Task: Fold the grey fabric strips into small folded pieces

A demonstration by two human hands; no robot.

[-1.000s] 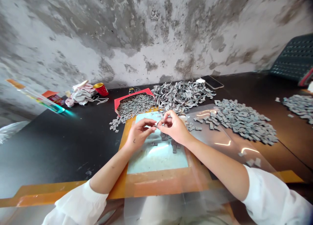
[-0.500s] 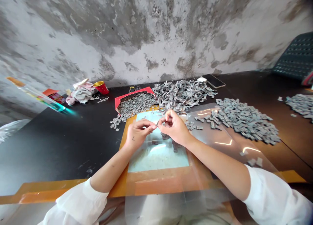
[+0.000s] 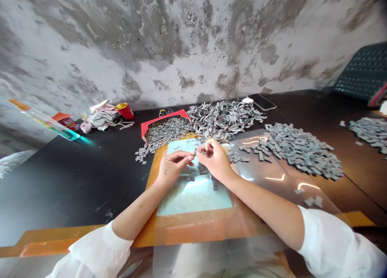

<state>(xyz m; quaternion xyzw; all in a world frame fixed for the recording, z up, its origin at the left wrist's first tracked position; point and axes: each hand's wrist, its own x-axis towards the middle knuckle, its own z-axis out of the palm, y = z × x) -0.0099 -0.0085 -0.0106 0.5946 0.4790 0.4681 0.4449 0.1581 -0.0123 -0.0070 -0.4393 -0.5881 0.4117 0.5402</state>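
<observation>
Pinching left fingers (image 3: 182, 153) around grey piece (image 3: 195, 152)

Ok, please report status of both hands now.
Left hand holds small grey flat piece. Right hand close beside it, contact unclear. Loose dark grey flat pieces below, on pale blue rectangular sheet.

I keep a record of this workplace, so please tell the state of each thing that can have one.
Left grip, pinching small gray piece
Right grip, bent, contact unclear
Red box, open, gray pieces spilled out
Smartphone, lying flat, screen dark
Red cup, uncovered
Gray strips, heaped
Clear plastic sheet, spread out
</observation>
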